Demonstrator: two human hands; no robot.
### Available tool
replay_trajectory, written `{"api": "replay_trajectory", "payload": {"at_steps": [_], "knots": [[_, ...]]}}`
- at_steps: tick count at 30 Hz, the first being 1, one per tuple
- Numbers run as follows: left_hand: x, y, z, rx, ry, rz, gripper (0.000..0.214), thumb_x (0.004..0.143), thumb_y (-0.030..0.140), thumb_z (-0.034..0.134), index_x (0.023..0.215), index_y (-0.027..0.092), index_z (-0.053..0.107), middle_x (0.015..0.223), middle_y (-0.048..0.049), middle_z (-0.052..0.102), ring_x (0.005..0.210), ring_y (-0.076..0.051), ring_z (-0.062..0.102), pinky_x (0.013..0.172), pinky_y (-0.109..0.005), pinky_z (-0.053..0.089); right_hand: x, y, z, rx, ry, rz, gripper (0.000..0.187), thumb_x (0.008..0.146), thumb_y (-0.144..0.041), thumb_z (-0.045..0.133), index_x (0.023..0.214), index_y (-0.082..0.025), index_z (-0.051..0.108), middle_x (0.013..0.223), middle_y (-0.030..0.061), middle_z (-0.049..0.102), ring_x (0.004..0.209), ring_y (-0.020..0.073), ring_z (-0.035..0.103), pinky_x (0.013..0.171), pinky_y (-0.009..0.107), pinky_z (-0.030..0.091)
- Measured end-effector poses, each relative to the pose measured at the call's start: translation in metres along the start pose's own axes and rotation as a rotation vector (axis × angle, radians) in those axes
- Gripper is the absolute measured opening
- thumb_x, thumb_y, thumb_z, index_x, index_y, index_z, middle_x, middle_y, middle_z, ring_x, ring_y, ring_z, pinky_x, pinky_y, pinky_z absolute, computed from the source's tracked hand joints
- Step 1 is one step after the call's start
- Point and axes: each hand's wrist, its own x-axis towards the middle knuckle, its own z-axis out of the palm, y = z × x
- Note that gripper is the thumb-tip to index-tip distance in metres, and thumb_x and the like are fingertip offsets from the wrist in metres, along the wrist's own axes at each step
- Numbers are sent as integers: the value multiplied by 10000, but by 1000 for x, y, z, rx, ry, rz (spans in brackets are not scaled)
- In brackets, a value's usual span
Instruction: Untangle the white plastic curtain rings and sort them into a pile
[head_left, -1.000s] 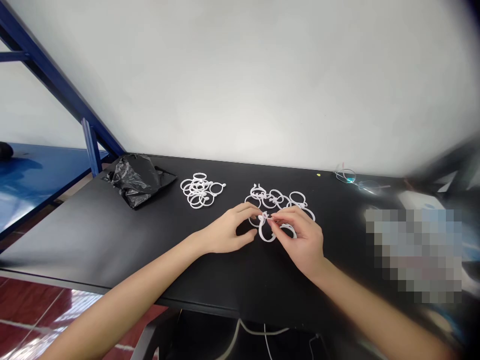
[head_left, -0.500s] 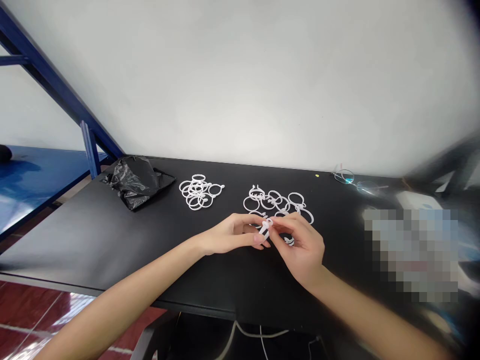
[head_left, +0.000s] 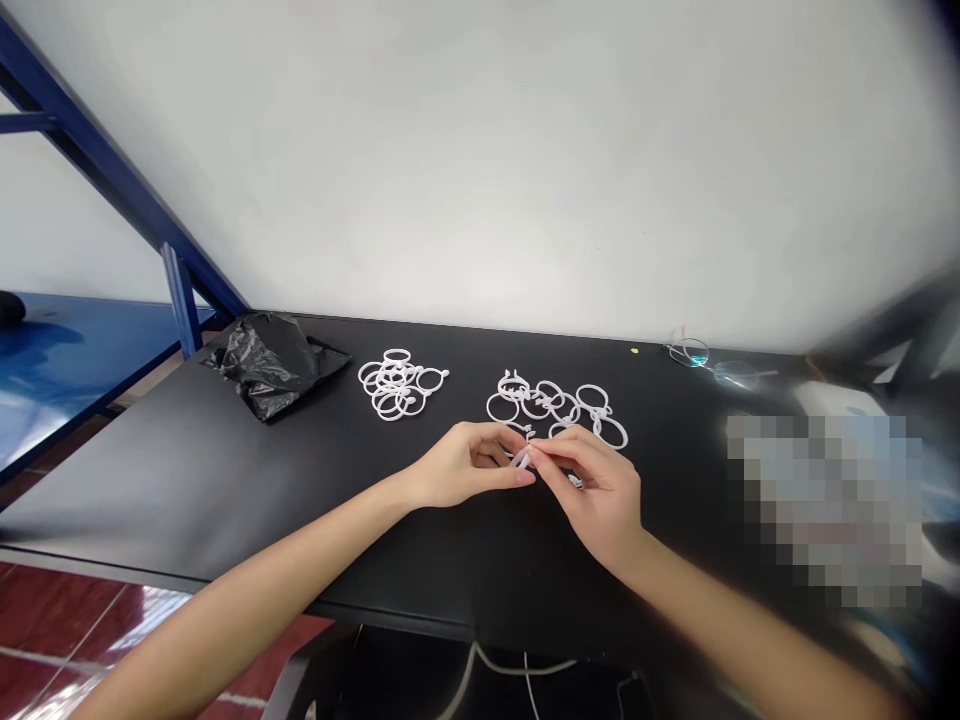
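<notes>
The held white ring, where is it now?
Head view, centre: the white ring is pinched between the left hand and right hand, just in front of the right ring pile on the table.

The one camera sits on the person's head and looks forward and down at the black table (head_left: 225, 480) from close by, with the left hand (head_left: 466, 466) and right hand (head_left: 600, 495) in the middle and the white wall (head_left: 480, 150) far behind.
</notes>
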Motion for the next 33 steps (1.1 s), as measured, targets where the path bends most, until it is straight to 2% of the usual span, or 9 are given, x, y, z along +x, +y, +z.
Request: {"api": "replay_trajectory", "payload": {"at_steps": [4, 7, 11, 13, 15, 20, 25, 30, 33], "knots": [[-2, 4, -2, 101, 1, -14, 392, 785, 382, 741, 1073, 134, 649, 774, -20, 657, 723, -142, 630, 718, -287, 521, -1, -1, 0, -44, -6, -25, 159, 849, -68, 646, 897, -198, 724, 750, 13, 644, 646, 117, 627, 568, 244, 564], [-5, 12, -12, 294, 63, 51, 410, 802, 412, 714, 1108, 148, 643, 865, -40, 678, 810, -168, 650, 788, -306, 527, 1, 1, -3, -36, -28, -26, 170, 859, -92, 641, 966, -203, 713, 839, 34, 675, 721, 141, 664, 631, 274, 596], [-7, 19, -46, 848, 451, 176, 339, 872, 409, 617, 1118, 177, 635, 1035, -80, 675, 936, -217, 627, 870, -356, 485, 6, 8, -5, -131, -55, -21, 241, 865, -152, 645, 1098, -212, 672, 1003, 72, 698, 877, 201, 692, 790, 380, 608], [-9, 20, -66, 1155, 664, 141, 314, 901, 372, 560, 1134, 175, 632, 1094, -109, 667, 1014, -271, 601, 912, -409, 450, 6, 15, -4, -222, -104, -89, 207, 856, -158, 651, 1051, -218, 681, 1005, 73, 716, 926, 233, 689, 848, 441, 584], [-13, 20, -83, 1367, 783, 46, 320, 907, 346, 527, 1152, 166, 630, 1126, -125, 667, 1051, -309, 584, 939, -450, 416, 3, 21, -2, -289, -171, -154, 178, 842, -148, 657, 998, -226, 688, 952, 63, 732, 949, 257, 683, 866, 485, 566], [-24, 23, -102, 1521, 777, -157, 367, 900, 395, 511, 1123, 139, 650, 1049, -125, 707, 1011, -325, 607, 934, -452, 397, -1, 31, 1, -340, -225, -191, 116, 836, -126, 648, 882, -226, 684, 814, 43, 722, 886, 256, 686, 862, 516, 547], [-29, 22, -104, 1557, 691, -320, 359, 888, 456, 522, 992, 154, 686, 946, -121, 720, 982, -337, 626, 933, -465, 385, 2, 28, -1, -354, -285, -211, 165, 849, -98, 627, 948, -224, 667, 888, 43, 718, 838, 219, 663, 855, 477, 534], [-28, 19, -105, 1571, 743, -276, 412, 893, 471, 523, 1105, 140, 646, 1018, -140, 704, 1022, -352, 611, 952, -483, 381, 3, 26, -1, -354, -336, -190, 143, 856, -93, 616, 903, -219, 666, 811, 39, 702, 845, 226, 650, 776, 432, 546], [-25, 24, -96, 1482, 800, -99, 372, 913, 427, 510, 1120, 142, 631, 1065, -133, 690, 1036, -329, 598, 995, -489, 358, 4, 23, 0, -336, -354, -222, 152, 864, -79, 603, 878, -219, 661, 760, 24, 690, 806, 210, 641, 788, 433, 545]]}}
